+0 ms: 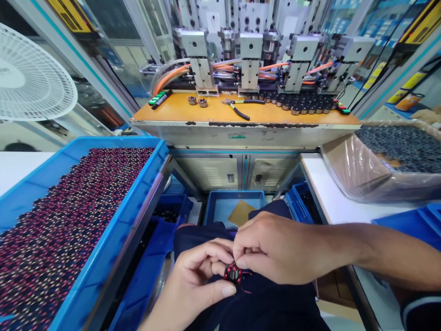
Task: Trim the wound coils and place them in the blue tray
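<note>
Just above my lap, my left hand [203, 271] holds a small round wound core [233, 273] between thumb and fingers. The core is dark with red windings around its ring, and thin reddish wire ends stick out on its right side. My right hand [272, 246] reaches in from the right, its thumb and index finger pinched together at the core's upper edge. A thin wire seems to lie at those fingertips, though its end is hidden.
At the left, a blue tray [134, 181] holds several wound cores. Ahead stands an orange bench [165, 110] with pliers [237, 109], more cores and machine heads. A plastic-lined box [358, 174] sits at the right. Beyond my knees lies a blue bin [215, 207].
</note>
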Demonstrator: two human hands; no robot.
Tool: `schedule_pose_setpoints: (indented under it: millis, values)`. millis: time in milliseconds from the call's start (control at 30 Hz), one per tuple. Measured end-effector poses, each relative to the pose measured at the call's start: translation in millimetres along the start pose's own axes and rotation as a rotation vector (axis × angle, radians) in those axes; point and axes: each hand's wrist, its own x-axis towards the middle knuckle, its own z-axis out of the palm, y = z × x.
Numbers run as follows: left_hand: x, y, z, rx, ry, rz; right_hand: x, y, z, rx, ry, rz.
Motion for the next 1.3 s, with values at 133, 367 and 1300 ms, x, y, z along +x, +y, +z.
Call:
schedule_pose_setpoints:
  millis: [133,367,1300]
  values:
    - [-0.9,-0.1,0.7,-0.003,-0.012,-0.004,-1.1,-0.9,-1.0,0.015,-0.014,-0.027]
    - [3.0,-4.0,-1.0,-0.029,-0.048,0.072,-6.4,-3.0,-3.8,0.057,-0.046,-0.049]
    - [2.9,-19.5,-0.5,-0.302,-0.283,0.109,-10.8,11.0,17.8,0.663,-0.028,0.093]
